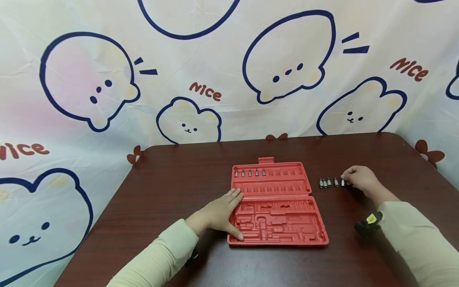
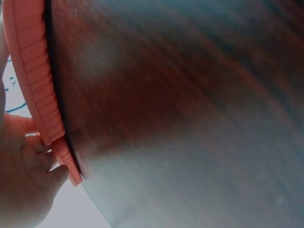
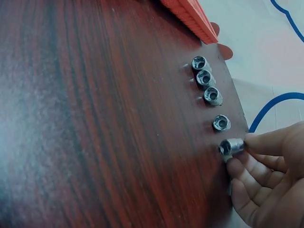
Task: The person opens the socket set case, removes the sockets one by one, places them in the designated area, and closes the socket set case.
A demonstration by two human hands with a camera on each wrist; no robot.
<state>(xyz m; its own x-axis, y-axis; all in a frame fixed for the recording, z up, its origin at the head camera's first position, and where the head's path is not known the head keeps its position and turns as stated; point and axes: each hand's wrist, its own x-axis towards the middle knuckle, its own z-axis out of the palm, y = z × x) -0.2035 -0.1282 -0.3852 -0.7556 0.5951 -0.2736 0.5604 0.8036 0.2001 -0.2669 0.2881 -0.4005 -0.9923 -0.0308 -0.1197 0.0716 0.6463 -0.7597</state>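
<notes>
An open red plastic case [image 1: 270, 192] lies flat on the table, its moulded slots facing up. My left hand [image 1: 223, 211] rests over the case's left edge with fingers spread; the left wrist view shows that hand [image 2: 26, 171] beside the red rim. To the right of the case, my right hand [image 1: 360, 180] pinches a small metal bit socket [image 3: 232, 146] by its end between thumb and fingers. Several similar bit sockets [image 1: 325, 183] lie in a row just left of those fingers. More bit sockets [image 1: 250, 173] sit in the left slots of the case's top row.
The dark wood-grain table [image 1: 179, 179] extends around the case on all sides. A printed cloth [image 1: 229, 71] hangs behind its far edge. Each wrist carries a dark camera, the right one [image 1: 368, 225] close above the table.
</notes>
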